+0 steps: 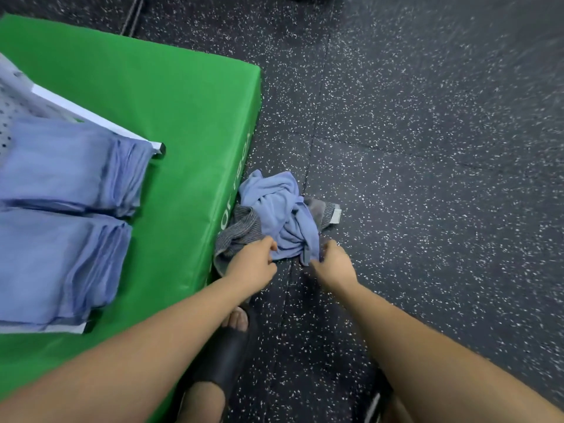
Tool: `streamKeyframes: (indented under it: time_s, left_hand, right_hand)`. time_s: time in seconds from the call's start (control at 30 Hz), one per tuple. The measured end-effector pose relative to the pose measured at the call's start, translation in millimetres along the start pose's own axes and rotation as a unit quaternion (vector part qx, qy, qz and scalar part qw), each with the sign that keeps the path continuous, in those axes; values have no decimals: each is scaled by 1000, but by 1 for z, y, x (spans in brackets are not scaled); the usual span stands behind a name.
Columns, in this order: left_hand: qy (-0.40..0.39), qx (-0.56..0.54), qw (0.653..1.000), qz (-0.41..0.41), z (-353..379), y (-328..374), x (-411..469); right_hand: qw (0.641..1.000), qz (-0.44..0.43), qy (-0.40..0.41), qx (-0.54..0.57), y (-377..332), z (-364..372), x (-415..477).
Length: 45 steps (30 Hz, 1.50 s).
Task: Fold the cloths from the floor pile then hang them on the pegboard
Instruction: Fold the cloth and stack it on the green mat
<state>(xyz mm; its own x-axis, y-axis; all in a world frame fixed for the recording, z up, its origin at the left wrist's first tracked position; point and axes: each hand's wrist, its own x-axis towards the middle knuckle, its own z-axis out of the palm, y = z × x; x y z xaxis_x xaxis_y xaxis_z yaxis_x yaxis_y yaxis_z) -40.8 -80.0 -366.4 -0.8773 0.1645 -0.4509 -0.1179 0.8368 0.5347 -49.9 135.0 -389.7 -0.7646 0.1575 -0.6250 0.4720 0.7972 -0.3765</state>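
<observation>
A crumpled blue cloth (276, 209) lies on top of a grey cloth (241, 228) in a small pile on the dark floor, right beside the green mat. My left hand (253, 265) has its fingers curled at the near edge of the blue cloth, over the grey one. My right hand (331, 264) pinches the blue cloth's near right corner. A white pegboard (18, 99) lies flat on the mat at the far left. Two stacks of folded blue cloths (61, 169) (55, 264) hang over it.
The thick green mat (171, 117) fills the left side, its vertical edge next to the pile. Speckled black rubber flooring (427, 178) spreads to the right. My foot in a black sandal (225, 352) stands just behind my left hand.
</observation>
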Motion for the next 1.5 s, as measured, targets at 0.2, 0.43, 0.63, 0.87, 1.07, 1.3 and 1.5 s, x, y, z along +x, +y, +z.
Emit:
streamKeyframes:
  time_s: [0.2,0.43,0.63,0.87,1.07,1.3,1.5]
  left_hand:
    - [-20,17,1000,-12,17,-10,14]
    - [-16,-64,998,-10,9,5,12]
    - [83,-110,988,72,-31,65,-6]
    - [196,-152,956,160,-126,141,-47]
    - [253,-209,919,217,-226,201,-111]
    - [230,-289,889,271,-301,270,-185]
    - [161,-331,876,311,-303,308,-239]
  right_hand:
    - [994,27,-16,103,3,10,27]
    - [970,27,-58,234,2,-1,46]
    - [915,6,-115,386,-69,-107,-31]
    - [867,-82,-138,472,-110,-214,-128]
    - [841,-145,-115,509,-145,-290,-221]
    - [881,-311,70,350,-157,-342,-339]
    - [849,-346,248,311,-132,-344,-397]
